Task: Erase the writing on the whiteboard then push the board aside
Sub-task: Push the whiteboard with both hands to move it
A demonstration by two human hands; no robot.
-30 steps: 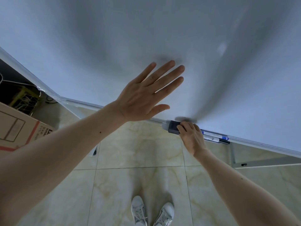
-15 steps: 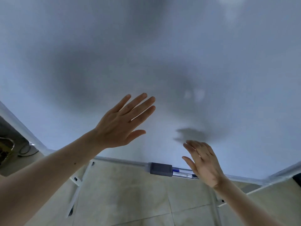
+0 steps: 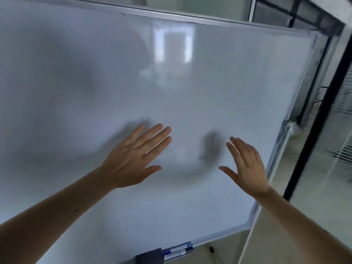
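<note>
The whiteboard (image 3: 219,77) fills most of the view, its white surface bare of writing and framed in silver metal. My left hand (image 3: 133,159) is flat and open, fingers spread, at or just off the board's lower middle. My right hand (image 3: 247,168) is open too, palm toward the board near its right side, its shadow falling on the surface beside it. A dark grey eraser (image 3: 149,257) lies on the tray along the board's bottom edge, with two blue-capped markers (image 3: 179,249) just right of it. Neither hand holds anything.
A glass partition with a black frame (image 3: 312,130) stands close to the board's right edge. Window blinds (image 3: 344,111) show behind the glass. Pale tiled floor (image 3: 270,250) lies below the board's right corner.
My right hand let go of the eraser on the tray and rose, open, to the board. My view tilted up from the floor to the whole board. Left hand stayed open.
</note>
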